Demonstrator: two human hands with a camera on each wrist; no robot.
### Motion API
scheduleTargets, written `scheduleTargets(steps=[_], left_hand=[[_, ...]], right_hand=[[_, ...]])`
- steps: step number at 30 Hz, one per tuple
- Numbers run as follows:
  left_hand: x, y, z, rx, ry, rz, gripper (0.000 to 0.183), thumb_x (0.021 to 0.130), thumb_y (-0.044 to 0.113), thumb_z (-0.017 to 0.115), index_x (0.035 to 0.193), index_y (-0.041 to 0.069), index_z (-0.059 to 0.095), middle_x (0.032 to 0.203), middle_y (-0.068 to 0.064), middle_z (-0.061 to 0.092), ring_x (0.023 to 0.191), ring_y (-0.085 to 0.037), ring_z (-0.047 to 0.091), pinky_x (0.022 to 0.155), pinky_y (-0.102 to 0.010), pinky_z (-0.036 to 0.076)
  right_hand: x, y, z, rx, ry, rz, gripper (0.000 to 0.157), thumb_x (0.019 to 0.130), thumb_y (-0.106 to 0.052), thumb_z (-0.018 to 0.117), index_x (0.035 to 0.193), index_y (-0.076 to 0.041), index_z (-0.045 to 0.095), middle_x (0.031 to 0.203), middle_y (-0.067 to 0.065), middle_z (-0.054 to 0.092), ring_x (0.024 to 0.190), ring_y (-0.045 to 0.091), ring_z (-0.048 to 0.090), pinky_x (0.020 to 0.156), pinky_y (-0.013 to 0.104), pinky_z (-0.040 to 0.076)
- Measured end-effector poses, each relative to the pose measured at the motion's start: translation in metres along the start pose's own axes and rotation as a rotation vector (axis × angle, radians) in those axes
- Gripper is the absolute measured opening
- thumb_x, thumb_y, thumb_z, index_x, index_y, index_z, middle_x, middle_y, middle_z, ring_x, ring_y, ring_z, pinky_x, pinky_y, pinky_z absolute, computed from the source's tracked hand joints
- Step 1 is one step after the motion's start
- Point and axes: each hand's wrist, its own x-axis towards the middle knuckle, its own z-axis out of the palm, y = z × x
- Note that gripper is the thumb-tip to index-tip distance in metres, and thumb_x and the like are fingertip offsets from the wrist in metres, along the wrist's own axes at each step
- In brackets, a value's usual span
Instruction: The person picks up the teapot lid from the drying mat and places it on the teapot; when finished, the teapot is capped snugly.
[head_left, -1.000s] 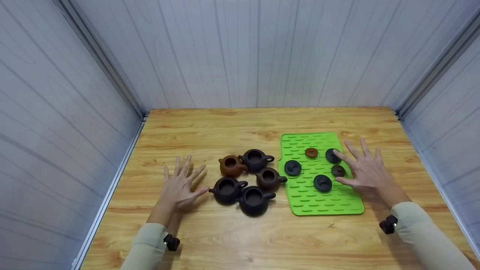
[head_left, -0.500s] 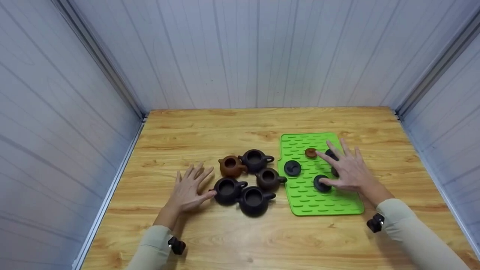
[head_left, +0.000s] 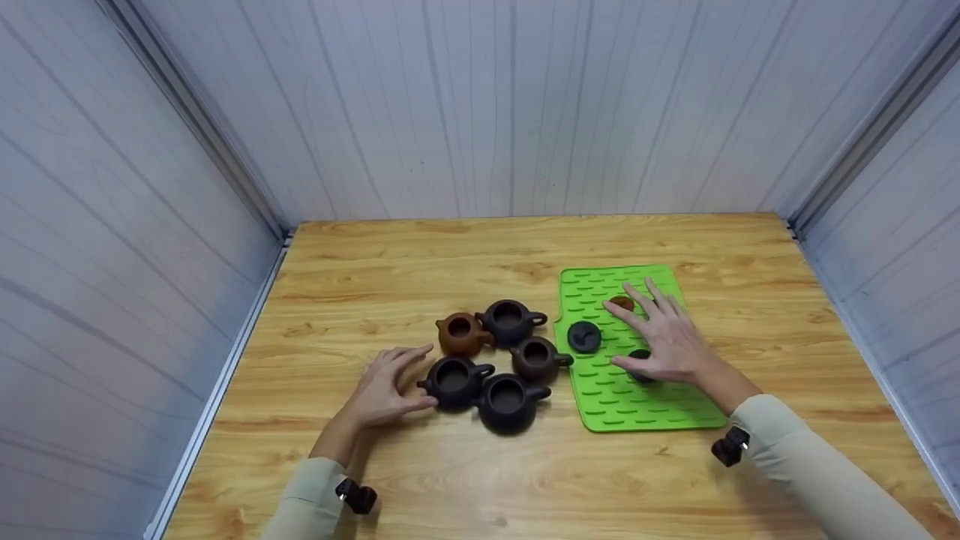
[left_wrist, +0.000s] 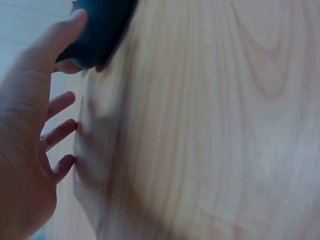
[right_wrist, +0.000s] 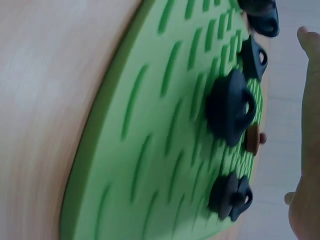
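My left hand is beside a dark lidless teapot, thumb and fingers apart on either side of its spout. In the left wrist view the thumb lies close to the dark teapot; contact cannot be told. Over a green mat hovers my right hand, fingers spread and holding nothing. Beneath it, an orange-brown lid and a dark lid show partly. A black lid lies left of it. The right wrist view shows a dark brown lid that the hand hides in the head view.
Other lidless teapots stand clustered mid-table: an orange-brown teapot, a dark teapot, a brown teapot and a black teapot. Pale panel walls enclose the wooden table at the back and sides.
The left hand has moved right to the front-left teapot, its fingers bending in. The right hand has moved left across the mat, over the lids. Teapots and lids have stayed put.
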Motion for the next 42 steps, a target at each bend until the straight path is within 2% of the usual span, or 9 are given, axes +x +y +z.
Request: scheduleTargets(steps=[8, 14, 21, 25, 28, 31, 33, 39, 42], left_hand=[[0.003, 0.000, 0.005, -0.128, -0.009, 0.015, 0.084, 0.084, 0.037, 0.100, 0.158, 0.017, 0.065, 0.143, -0.010, 0.074, 0.132, -0.034, 0.060, 0.115, -0.058, 0.044], [0.004, -0.005, 0.006, -0.210, -0.019, 0.021, 0.080, 0.083, 0.031, 0.102, 0.154, 0.016, 0.069, 0.136, -0.009, 0.077, 0.127, -0.030, 0.058, 0.113, -0.050, 0.039], [0.005, -0.018, 0.014, -0.310, 0.039, 0.139, 0.062, 0.085, 0.038, 0.101, 0.141, 0.021, 0.078, 0.128, -0.001, 0.079, 0.117, -0.017, 0.050, 0.101, -0.033, 0.031], [0.006, -0.008, 0.011, -0.354, 0.008, 0.076, 0.063, 0.083, 0.029, 0.102, 0.139, 0.016, 0.078, 0.131, -0.007, 0.079, 0.119, -0.020, 0.051, 0.100, -0.033, 0.029], [0.009, -0.003, 0.008, -0.389, -0.044, 0.046, 0.064, 0.085, 0.017, 0.100, 0.142, 0.008, 0.075, 0.136, -0.016, 0.076, 0.125, -0.029, 0.056, 0.106, -0.037, 0.035], [0.010, 0.000, 0.006, -0.446, -0.096, 0.039, 0.065, 0.088, 0.008, 0.096, 0.148, 0.002, 0.070, 0.141, -0.024, 0.073, 0.131, -0.036, 0.064, 0.113, -0.033, 0.045], [0.009, 0.000, 0.006, -0.490, -0.115, 0.037, 0.066, 0.090, 0.004, 0.094, 0.150, -0.001, 0.067, 0.141, -0.028, 0.073, 0.128, -0.037, 0.070, 0.112, -0.030, 0.052], [0.011, -0.002, 0.003, -0.591, -0.135, 0.030, 0.068, 0.089, -0.003, 0.091, 0.152, -0.006, 0.064, 0.139, -0.035, 0.073, 0.116, -0.019, 0.073, 0.102, -0.022, 0.056], [0.014, -0.001, 0.000, -0.591, -0.165, 0.026, 0.070, 0.090, -0.001, 0.091, 0.154, -0.004, 0.064, 0.146, -0.033, 0.070, 0.119, -0.018, 0.071, 0.103, -0.022, 0.055]], right_hand=[[0.011, -0.018, 0.004, 0.155, 0.058, -0.013, 0.089, 0.093, -0.039, 0.087, 0.172, -0.026, 0.048, 0.179, 0.024, 0.041, 0.163, 0.065, 0.033, 0.116, 0.090, 0.039], [0.018, -0.023, 0.003, 0.282, 0.073, 0.033, 0.088, 0.096, -0.027, 0.087, 0.173, -0.021, 0.046, 0.178, 0.025, 0.041, 0.161, 0.060, 0.039, 0.118, 0.087, 0.041], [0.024, -0.023, 0.009, 0.481, 0.082, 0.103, 0.087, 0.099, -0.016, 0.086, 0.175, -0.020, 0.044, 0.174, 0.028, 0.042, 0.156, 0.055, 0.046, 0.120, 0.081, 0.042], [0.026, -0.020, 0.014, 0.558, 0.079, 0.107, 0.084, 0.100, -0.013, 0.086, 0.174, -0.017, 0.045, 0.169, 0.027, 0.046, 0.148, 0.053, 0.053, 0.119, 0.076, 0.046], [0.027, -0.018, 0.019, 0.611, 0.055, 0.116, 0.080, 0.101, -0.010, 0.084, 0.172, -0.014, 0.048, 0.163, 0.029, 0.049, 0.142, 0.053, 0.057, 0.115, 0.072, 0.050], [0.027, -0.016, 0.023, 0.644, 0.021, 0.134, 0.074, 0.103, -0.010, 0.083, 0.170, -0.012, 0.051, 0.157, 0.030, 0.052, 0.139, 0.053, 0.060, 0.111, 0.071, 0.054], [0.028, -0.014, 0.025, 0.658, -0.007, 0.144, 0.070, 0.104, -0.011, 0.081, 0.168, -0.011, 0.053, 0.157, 0.030, 0.052, 0.138, 0.052, 0.061, 0.110, 0.070, 0.056], [0.031, -0.009, 0.026, 0.693, -0.101, 0.141, 0.062, 0.106, -0.012, 0.079, 0.164, -0.008, 0.058, 0.155, 0.029, 0.056, 0.131, 0.048, 0.067, 0.108, 0.067, 0.058], [0.033, -0.007, 0.025, 0.702, -0.143, 0.139, 0.058, 0.106, -0.011, 0.078, 0.162, -0.007, 0.060, 0.154, 0.028, 0.058, 0.131, 0.048, 0.068, 0.106, 0.064, 0.059]])
